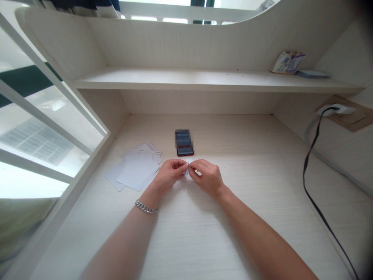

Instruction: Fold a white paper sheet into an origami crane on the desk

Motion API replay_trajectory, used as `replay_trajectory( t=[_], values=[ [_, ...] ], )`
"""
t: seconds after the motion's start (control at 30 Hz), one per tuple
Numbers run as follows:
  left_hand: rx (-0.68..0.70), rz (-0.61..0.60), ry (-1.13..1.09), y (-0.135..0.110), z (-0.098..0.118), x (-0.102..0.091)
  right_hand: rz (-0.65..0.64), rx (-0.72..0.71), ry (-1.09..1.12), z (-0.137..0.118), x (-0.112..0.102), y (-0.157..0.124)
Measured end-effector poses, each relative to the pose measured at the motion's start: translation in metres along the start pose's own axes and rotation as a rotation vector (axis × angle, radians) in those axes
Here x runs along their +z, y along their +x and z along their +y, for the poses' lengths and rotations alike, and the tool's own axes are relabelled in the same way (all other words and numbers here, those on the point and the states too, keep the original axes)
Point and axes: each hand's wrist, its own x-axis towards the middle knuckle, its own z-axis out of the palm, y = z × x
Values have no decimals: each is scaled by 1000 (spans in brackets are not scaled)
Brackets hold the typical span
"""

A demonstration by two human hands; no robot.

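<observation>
Between my two hands, over the middle of the desk, is a small folded piece of white paper. The thumb and fingers of my left hand pinch its left side. My right hand pinches it from the right, fingertips close to the left ones. Most of the paper is covered by the fingers. Just beyond the hands lies a dark phone with a red edge, its screen blurred. Left of my left hand, loose white sheets of paper overlap in a spread pile.
A pale wooden desk sits under a shelf holding a colourful packet and a flat bluish item. A black cable hangs from the wall socket at right. White railings border the left side.
</observation>
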Motion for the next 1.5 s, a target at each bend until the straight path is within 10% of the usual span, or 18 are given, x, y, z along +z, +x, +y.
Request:
replay_trajectory(
  t=[0.4, 0.7, 1.5],
  values=[
    [118, 132, -35, 4, -7, 7, 10, 14, 18, 0, -3, 0],
    [273, 218, 31, 5, -9, 13, 125, 287, 292, -13, 2, 3],
    [308, 106, -1, 5, -12, 12, 44, 348, 345, -10, 2, 4]
  ],
)
